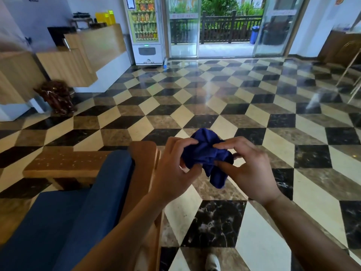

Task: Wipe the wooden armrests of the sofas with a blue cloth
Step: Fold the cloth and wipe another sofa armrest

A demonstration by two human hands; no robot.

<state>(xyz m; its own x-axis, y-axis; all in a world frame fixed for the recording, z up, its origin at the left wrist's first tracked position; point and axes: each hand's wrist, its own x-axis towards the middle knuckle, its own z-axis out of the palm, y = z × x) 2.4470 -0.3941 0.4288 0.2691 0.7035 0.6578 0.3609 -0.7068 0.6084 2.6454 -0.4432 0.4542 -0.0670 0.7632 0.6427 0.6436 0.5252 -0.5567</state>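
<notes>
Head view: two hands, left hand (172, 171) and right hand (248, 169), grip one blue cloth (207, 155).

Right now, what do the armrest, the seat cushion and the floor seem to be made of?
Armrest: looks like solid wood, brown with a smooth, slightly glossy finish and faint grain.
Seat cushion: apparently blue woven fabric, matte, with no shine.
Floor: probably polished marble or marble-look tile; veins show in the dark pieces and the doorway light reflects on it.
</notes>
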